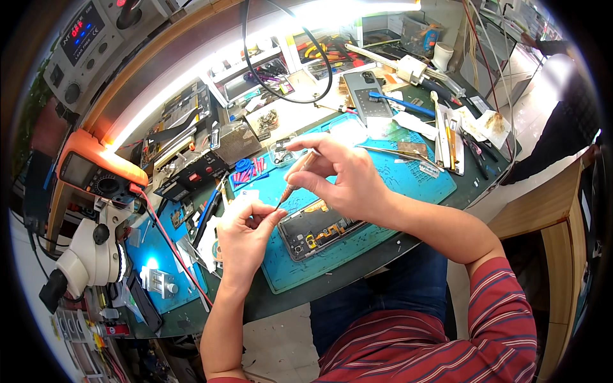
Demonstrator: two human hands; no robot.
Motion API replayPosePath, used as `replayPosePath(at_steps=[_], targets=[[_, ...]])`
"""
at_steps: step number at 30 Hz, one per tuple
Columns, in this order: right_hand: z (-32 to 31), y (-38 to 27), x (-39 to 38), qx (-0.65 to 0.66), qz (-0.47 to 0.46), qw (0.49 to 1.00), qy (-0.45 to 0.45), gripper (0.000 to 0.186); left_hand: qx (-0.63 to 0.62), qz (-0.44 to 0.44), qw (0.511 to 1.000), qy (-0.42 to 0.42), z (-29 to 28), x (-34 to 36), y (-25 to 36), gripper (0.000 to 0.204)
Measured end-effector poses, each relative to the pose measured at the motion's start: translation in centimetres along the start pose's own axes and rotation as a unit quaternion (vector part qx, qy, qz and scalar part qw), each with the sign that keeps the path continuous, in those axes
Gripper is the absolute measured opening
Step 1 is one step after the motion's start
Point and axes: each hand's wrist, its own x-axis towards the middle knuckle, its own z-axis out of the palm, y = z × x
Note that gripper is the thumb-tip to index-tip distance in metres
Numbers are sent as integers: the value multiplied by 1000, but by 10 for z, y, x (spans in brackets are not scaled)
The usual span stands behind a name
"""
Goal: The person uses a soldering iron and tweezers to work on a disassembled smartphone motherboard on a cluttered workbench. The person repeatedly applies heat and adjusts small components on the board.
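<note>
My right hand grips a slim copper-coloured screwdriver, held slanting with its thin tip pointing down and left. At that tip, my left hand pinches with thumb and forefinger; whether a tiny part such as a screw sits between them is too small to tell. Just below both hands, an opened phone lies on a blue work mat. Its dark inside shows, with orange flex cables and a yellow ring-shaped part. My right hand and the screwdriver are above the phone, apart from it.
An orange multimeter with a red lead stands at the left, near a white microscope. A grey phone, a blue brush, tweezers and pliers lie at the back right. Beyond the bench, a person's dark-clothed part shows.
</note>
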Motion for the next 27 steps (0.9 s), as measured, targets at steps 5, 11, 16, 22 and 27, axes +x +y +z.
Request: replayPosePath(at_steps=[5,11,16,22,27], targets=[[-1,2,0,8,31,999,1,38,16,5,1000,-3,0,0,1,12],[0,7,3,-22,-74,995,-55,40,15,0,1000,3,1,0,-4,11],[1,5,0,-94,-111,987,-72,48,-2,-10,1000,-28,6,-5,-3,10],[5,7,0,-197,-140,966,-90,57,64,-11,990,-129,-2,-8,-6,19],[9,11,2,-202,-159,958,-125,57,75,-22,987,-137,-4,-10,-8,22]])
